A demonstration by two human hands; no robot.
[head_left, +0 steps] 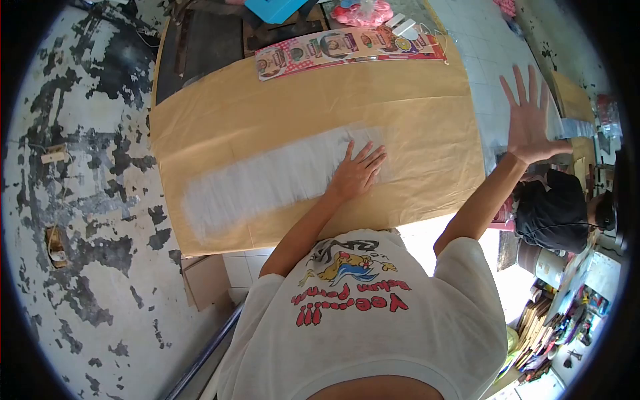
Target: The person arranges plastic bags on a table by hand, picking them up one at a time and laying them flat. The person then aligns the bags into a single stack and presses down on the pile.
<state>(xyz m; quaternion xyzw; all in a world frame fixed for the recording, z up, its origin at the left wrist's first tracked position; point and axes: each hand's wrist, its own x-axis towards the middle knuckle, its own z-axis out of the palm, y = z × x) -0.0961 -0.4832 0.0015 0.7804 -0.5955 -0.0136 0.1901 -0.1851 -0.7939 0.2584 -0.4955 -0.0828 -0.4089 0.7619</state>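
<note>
My left hand (357, 172) lies flat with its fingers apart on the right end of a long whitish strip (267, 180). The strip runs slantwise over brown paper (427, 133) that covers the table. Off the table's right edge, my right hand (529, 127) is raised in the air, fingers spread wide and nothing in it.
Printed colourful sheets (347, 48) lie at the table's far edge, with a pink bundle in plastic (367, 13) and a blue object (275, 9) beyond. A person in a dark shirt (557, 210) is at the right. A peeling wall (87, 200) stands at the left.
</note>
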